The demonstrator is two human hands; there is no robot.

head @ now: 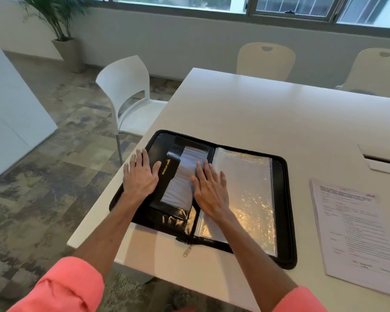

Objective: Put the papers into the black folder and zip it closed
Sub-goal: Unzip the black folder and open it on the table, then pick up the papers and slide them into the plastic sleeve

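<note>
A potted plant [61, 23] at far left, a white chair [131, 95] and a white worktop [257, 113] are shown beneath a row of windows [180, 3]. The black folder [284, 210] is laid open flat at the worktop's near left corner, clear sleeves [248, 188] filling its right half. The left hand [141, 174] is spread flat on its left half, the right hand [209, 190] flat by the spine; nothing is gripped. The papers [356, 233] are stacked on the worktop, right of the folder, apart.
</note>
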